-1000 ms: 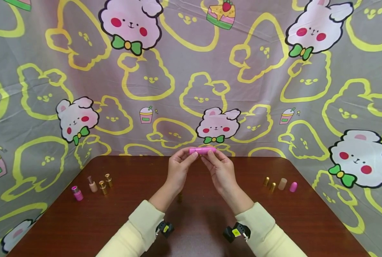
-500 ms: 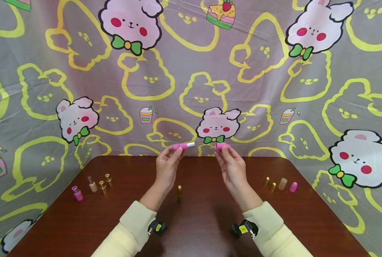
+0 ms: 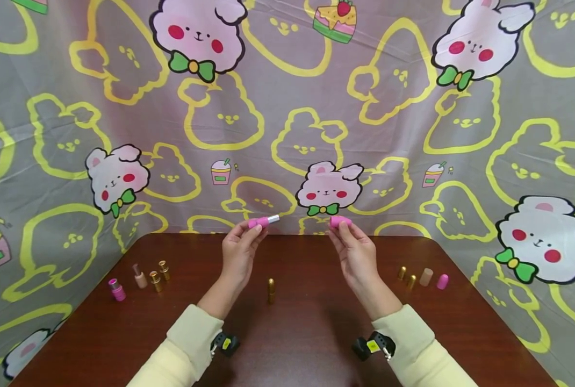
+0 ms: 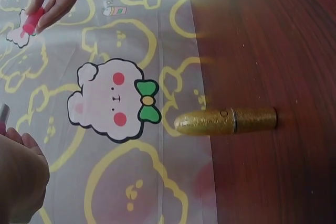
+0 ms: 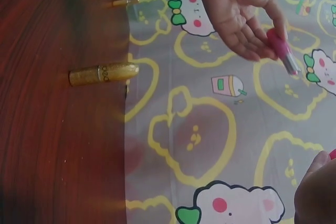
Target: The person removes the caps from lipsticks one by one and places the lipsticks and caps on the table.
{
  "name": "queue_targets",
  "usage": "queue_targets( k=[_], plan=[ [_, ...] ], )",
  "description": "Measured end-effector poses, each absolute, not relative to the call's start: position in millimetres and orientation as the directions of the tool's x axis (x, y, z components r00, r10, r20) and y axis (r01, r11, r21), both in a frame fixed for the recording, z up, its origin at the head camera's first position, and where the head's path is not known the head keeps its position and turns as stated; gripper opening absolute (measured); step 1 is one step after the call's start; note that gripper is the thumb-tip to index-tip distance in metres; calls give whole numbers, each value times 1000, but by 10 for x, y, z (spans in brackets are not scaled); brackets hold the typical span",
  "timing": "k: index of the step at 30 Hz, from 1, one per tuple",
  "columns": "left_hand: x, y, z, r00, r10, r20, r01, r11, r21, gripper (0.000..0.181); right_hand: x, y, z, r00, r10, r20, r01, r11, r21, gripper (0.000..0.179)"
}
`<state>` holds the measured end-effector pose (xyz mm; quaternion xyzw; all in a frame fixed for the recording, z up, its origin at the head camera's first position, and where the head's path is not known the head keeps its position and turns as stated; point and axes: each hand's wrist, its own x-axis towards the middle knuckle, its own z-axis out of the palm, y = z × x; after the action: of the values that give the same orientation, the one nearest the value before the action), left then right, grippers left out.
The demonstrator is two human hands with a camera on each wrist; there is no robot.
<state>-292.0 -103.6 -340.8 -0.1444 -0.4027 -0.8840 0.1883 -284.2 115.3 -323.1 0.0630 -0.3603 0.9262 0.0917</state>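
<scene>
My left hand (image 3: 239, 249) pinches the pink base of a lipstick (image 3: 260, 222), whose silver tube points right toward the other hand. My right hand (image 3: 357, 248) holds a pink lipstick cap (image 3: 340, 221) between thumb and fingers, apart from the base. Both hands are raised above the far part of the table. In the right wrist view the uncapped lipstick (image 5: 283, 52) shows its silver end; the left wrist view shows the pink cap (image 4: 33, 20) in the right fingers. Between the forearms a closed gold lipstick (image 3: 271, 291) stands upright on the table.
At the left of the brown table (image 3: 307, 322) stand a pink lipstick base (image 3: 117, 290), a beige one (image 3: 139, 277) and two gold ones (image 3: 156, 281). To the right are gold caps (image 3: 411, 281), a frosted cap (image 3: 425, 277) and a pink cap (image 3: 443, 281). A patterned curtain (image 3: 268, 134) hangs behind.
The pink lipstick was closed a second ago, held by both hands. The cap has come off to the right and the base has moved left, baring the silver tube.
</scene>
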Motion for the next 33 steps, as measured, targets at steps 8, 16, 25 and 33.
queue_targets(
  k=[8,16,25,33],
  plan=[
    [-2914,-1168,-3426,-886,-228,403,454,-598,661,22,-2848,1250,-3231,-972,139,191,-231,-720,-654,13],
    [-2896,-1293,-3428,-882,-247,403,466,-587,662,18,-2866,1359,-3250,-973,144,183,-230,-708,-668,14],
    [-2869,-1457,-3452,-877,-273,396,479,-568,669,20,-2865,1495,-3278,-970,134,204,-240,-667,-705,14],
    [-2851,-1587,-3476,-883,-287,371,469,-558,684,24,-2867,1671,-3305,-974,133,181,-224,-635,-739,11]
  ],
)
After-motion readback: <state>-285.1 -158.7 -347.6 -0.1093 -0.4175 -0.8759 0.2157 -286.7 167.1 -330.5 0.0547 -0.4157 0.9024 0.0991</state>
